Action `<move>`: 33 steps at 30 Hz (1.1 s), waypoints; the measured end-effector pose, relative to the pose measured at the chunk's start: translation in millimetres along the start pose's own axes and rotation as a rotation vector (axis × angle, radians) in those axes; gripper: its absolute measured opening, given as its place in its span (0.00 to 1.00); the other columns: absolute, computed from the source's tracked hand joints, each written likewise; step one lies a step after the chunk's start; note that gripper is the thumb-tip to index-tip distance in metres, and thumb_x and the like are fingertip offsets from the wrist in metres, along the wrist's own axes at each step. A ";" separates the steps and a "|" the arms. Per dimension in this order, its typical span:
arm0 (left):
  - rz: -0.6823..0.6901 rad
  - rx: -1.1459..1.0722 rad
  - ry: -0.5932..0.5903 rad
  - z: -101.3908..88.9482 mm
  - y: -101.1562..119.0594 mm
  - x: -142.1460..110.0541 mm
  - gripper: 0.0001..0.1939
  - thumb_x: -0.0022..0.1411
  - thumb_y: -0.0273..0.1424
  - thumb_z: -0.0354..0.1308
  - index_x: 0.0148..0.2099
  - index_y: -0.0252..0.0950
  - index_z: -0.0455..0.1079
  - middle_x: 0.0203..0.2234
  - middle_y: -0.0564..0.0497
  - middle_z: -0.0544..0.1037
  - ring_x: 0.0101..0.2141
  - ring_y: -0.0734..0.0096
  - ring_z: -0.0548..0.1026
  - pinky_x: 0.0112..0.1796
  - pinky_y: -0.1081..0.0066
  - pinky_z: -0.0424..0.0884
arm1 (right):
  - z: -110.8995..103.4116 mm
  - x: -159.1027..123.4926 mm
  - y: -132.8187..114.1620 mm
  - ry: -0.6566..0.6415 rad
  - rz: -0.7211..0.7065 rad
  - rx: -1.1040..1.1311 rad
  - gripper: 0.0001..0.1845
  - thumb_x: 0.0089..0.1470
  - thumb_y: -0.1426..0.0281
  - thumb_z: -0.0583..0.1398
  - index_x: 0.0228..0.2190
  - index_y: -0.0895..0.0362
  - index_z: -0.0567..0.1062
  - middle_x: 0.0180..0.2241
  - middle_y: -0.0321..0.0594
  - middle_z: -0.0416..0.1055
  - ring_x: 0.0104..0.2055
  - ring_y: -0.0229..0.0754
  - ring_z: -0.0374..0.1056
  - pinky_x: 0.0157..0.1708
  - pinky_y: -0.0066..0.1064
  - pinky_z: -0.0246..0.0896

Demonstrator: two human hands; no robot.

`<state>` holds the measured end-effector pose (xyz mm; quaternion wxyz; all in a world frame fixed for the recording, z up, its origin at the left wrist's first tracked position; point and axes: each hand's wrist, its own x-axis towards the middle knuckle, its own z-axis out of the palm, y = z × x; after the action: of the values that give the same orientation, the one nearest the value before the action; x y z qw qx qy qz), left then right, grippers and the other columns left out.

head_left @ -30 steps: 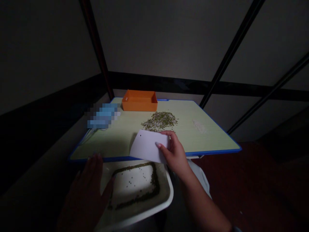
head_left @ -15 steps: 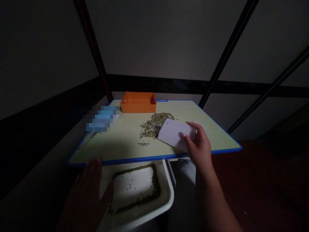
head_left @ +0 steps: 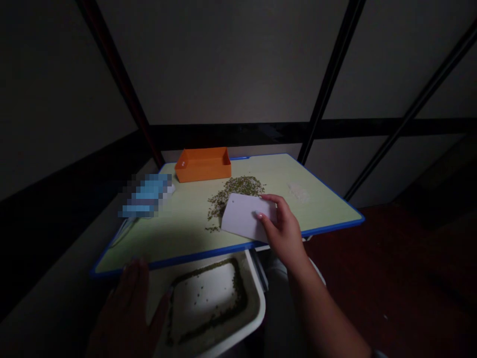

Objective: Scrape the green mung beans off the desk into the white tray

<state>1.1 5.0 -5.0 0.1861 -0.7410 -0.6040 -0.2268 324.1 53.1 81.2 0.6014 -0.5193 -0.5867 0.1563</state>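
My right hand point(head_left: 285, 226) pinches a white flat scraper point(head_left: 242, 216) with a small hole in one corner, thumb on its face. The scraper is tilted over the near side of a loose pile of small green beans point(head_left: 246, 185) on the pale green tabletop point(head_left: 179, 219). Part of the pile is hidden behind it. Below the table's front edge is a white plastic tub point(head_left: 257, 298), with more green beans along the edges of its floor. My left hand point(head_left: 128, 303), dark in shadow, lies at the tub's left side with fingers stretched and thumb apart.
An orange open box point(head_left: 203, 166) stands at the table's back left. A pixelated blue item point(head_left: 147, 194) with a cable lies at the left edge. Some pale, see-through material point(head_left: 298, 191) lies on the right. A blue rim point(head_left: 331, 228) borders the table, and walls stand behind it.
My right hand has moved left with the scraper, covering more of the pile's near side and uncovering the pale material on the right. My left hand stays beside the tub. The view has shifted slightly.
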 end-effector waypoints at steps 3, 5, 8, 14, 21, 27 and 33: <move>-0.010 -0.003 -0.004 3.4 -3.9 -1.7 0.40 0.61 0.47 0.42 0.70 0.33 0.38 0.66 0.33 0.57 0.65 0.47 0.56 0.60 0.43 0.60 | 1.7 1.4 3.5 0.017 0.010 -0.012 0.17 0.55 0.71 0.58 0.47 0.52 0.69 0.47 0.44 0.74 0.45 0.47 0.72 0.43 0.38 0.66; -0.016 -0.018 -0.007 6.8 -8.1 -3.7 0.40 0.61 0.46 0.43 0.70 0.35 0.38 0.67 0.35 0.56 0.66 0.49 0.56 0.61 0.44 0.60 | 3.4 2.5 6.3 0.034 0.020 -0.012 0.16 0.55 0.71 0.58 0.47 0.52 0.69 0.46 0.44 0.74 0.43 0.47 0.72 0.43 0.38 0.66; -0.035 -0.031 -0.009 11.1 -12.6 -6.0 0.39 0.61 0.46 0.43 0.70 0.37 0.38 0.67 0.38 0.55 0.66 0.50 0.56 0.61 0.45 0.60 | 6.5 3.4 9.0 0.040 0.025 -0.010 0.17 0.55 0.71 0.58 0.47 0.53 0.69 0.45 0.45 0.74 0.45 0.48 0.72 0.43 0.39 0.66; -0.081 -0.036 -0.076 9.5 -9.8 -5.8 0.39 0.62 0.46 0.42 0.70 0.38 0.37 0.68 0.39 0.53 0.67 0.51 0.53 0.62 0.46 0.57 | 8.5 2.1 9.5 0.020 0.021 0.031 0.17 0.55 0.71 0.58 0.47 0.52 0.69 0.47 0.44 0.74 0.48 0.48 0.71 0.48 0.40 0.65; -0.016 0.008 -0.022 3.3 -5.4 -2.8 0.39 0.62 0.46 0.41 0.70 0.38 0.35 0.66 0.37 0.58 0.65 0.50 0.58 0.59 0.47 0.61 | 4.2 1.9 9.9 -0.012 0.033 0.068 0.17 0.55 0.70 0.60 0.47 0.51 0.69 0.48 0.43 0.73 0.50 0.48 0.69 0.50 0.41 0.63; -0.014 0.032 0.002 0.0 1.0 -1.1 0.38 0.63 0.45 0.41 0.70 0.36 0.36 0.65 0.36 0.59 0.64 0.50 0.59 0.59 0.49 0.62 | 0.3 0.7 8.1 -0.053 0.049 0.085 0.17 0.54 0.69 0.61 0.47 0.50 0.70 0.48 0.43 0.72 0.49 0.48 0.69 0.50 0.42 0.64; -0.022 0.031 -0.016 0.6 1.3 -0.5 0.38 0.63 0.47 0.39 0.70 0.35 0.36 0.65 0.34 0.58 0.65 0.49 0.58 0.60 0.48 0.60 | -4.6 1.6 9.5 -0.032 0.046 0.084 0.18 0.55 0.68 0.61 0.48 0.50 0.70 0.48 0.43 0.72 0.50 0.48 0.69 0.50 0.43 0.64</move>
<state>2.4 4.7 -5.7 0.1903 -0.7333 -0.6169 -0.2136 332.5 56.3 75.4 0.6094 -0.5045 -0.5770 0.2029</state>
